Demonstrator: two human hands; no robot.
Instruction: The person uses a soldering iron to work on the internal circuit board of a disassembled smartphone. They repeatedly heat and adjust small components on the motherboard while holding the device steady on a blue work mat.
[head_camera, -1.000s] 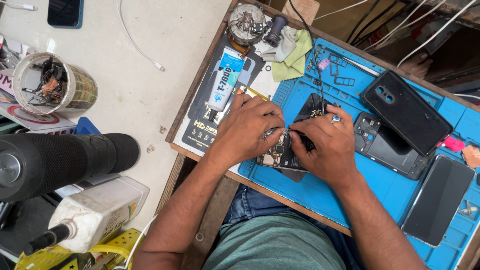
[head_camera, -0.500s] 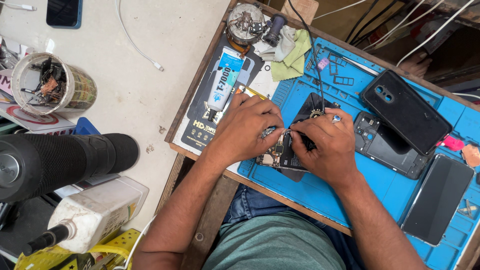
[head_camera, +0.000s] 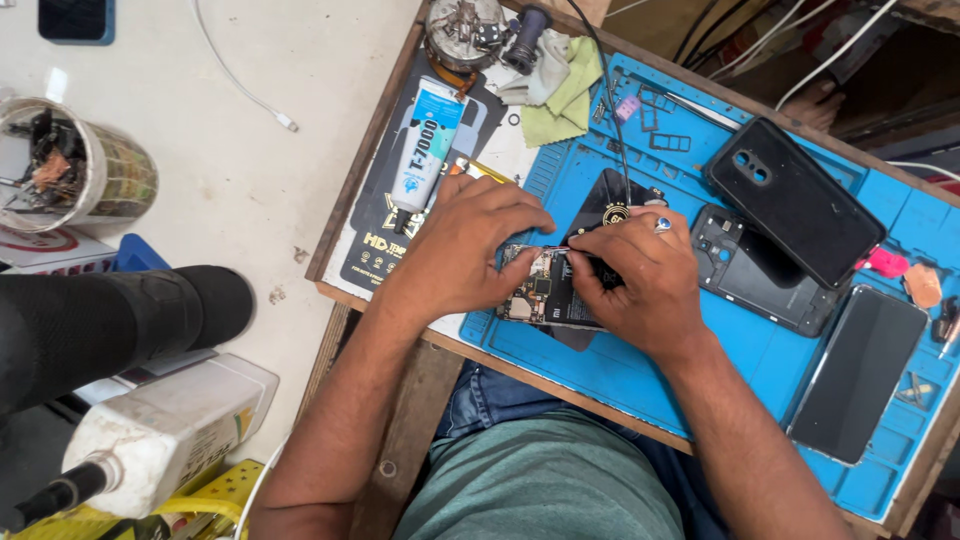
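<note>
An opened phone (head_camera: 545, 290) with its circuit board bare lies on the blue work mat (head_camera: 620, 370). My left hand (head_camera: 470, 245) grips its left end from above, fingers curled over the top edge. My right hand (head_camera: 640, 275), a ring on one finger, pinches at the phone's upper right part with thumb and fingertips. What is between those fingertips is too small to tell. A black wire (head_camera: 612, 110) runs from the back down to a dark pad (head_camera: 615, 200) just behind the hands.
A glue tube (head_camera: 425, 150) lies left of the hands. A black phone back cover (head_camera: 795, 200), an empty phone frame (head_camera: 745, 265) and a dark screen (head_camera: 860, 370) lie right. A yellow-green cloth (head_camera: 565, 95) sits at the back. A clear cup (head_camera: 85, 170) of parts stands far left.
</note>
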